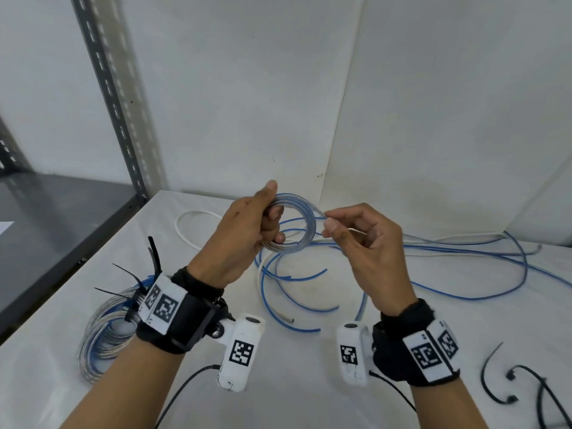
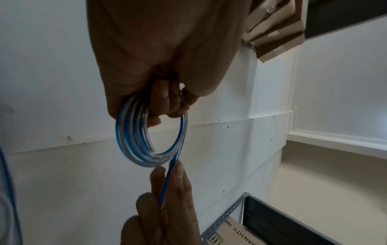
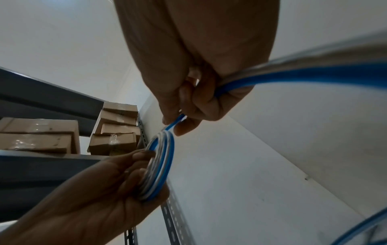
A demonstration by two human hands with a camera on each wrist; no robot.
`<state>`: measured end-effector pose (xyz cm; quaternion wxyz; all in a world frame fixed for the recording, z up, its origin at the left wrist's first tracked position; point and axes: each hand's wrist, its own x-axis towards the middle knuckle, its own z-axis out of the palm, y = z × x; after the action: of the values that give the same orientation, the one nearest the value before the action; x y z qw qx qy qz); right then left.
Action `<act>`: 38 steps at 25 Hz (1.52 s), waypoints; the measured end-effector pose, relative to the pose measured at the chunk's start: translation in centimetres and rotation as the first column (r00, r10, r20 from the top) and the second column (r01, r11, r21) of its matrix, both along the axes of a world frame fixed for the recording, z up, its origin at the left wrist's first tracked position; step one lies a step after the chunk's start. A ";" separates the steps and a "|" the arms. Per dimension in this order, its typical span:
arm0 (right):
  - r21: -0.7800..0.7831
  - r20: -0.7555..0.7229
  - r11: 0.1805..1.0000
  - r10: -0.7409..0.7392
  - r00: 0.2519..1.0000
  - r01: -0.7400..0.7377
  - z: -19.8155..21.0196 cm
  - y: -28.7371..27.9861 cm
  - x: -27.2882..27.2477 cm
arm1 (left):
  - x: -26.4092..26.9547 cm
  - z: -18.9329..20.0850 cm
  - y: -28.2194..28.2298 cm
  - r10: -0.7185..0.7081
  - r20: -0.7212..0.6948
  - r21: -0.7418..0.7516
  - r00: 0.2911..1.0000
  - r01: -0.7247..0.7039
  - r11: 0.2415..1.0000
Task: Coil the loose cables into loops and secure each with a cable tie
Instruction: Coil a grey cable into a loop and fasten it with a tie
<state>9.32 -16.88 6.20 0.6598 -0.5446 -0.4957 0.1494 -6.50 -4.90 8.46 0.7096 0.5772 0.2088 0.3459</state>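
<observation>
My left hand [image 1: 250, 224] grips a small coil [image 1: 305, 226] of clear cable with a blue stripe, held above the white table [image 1: 294, 394]; the coil [image 2: 134, 140] has several turns. My right hand [image 1: 349, 233] pinches the cable's running strand [image 2: 167, 179] just beside the coil [image 3: 161, 159], thumb against forefinger. The strand [image 3: 303, 73] then passes through the right palm and trails off to the right. Loose blue-striped cable [image 1: 464, 274] lies sprawled on the table behind and under both hands.
A finished coil [image 1: 102, 332] bound with black ties lies at the table's left, under my left wrist. Loose black cable ties [image 1: 507, 385] lie at the front right. A white cable [image 1: 185, 230] sits at the back left. A grey metal shelf [image 1: 62, 218] stands on the left.
</observation>
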 end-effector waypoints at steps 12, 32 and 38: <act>-0.001 -0.038 0.995 0.096 0.995 -0.096 0.4 -0.6 0.5 | -0.8 -0.6 0.0 0.013 -0.176 0.521 0.984 0.083 0.849; 0.038 -0.167 0.999 -0.012 0.986 0.019 1.0 -0.5 -1.0 | -0.7 -0.4 0.0 0.113 -0.028 0.307 0.993 -0.099 0.947; 0.035 -0.021 0.989 -0.146 0.989 0.147 0.6 -0.4 -0.8 | -0.5 -0.3 -0.4 0.122 -0.033 0.314 0.992 -0.106 0.943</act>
<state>8.55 -17.27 6.79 0.6834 -0.5661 -0.4508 0.0964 -7.01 -5.26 8.16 0.5826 0.6778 0.2029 0.4000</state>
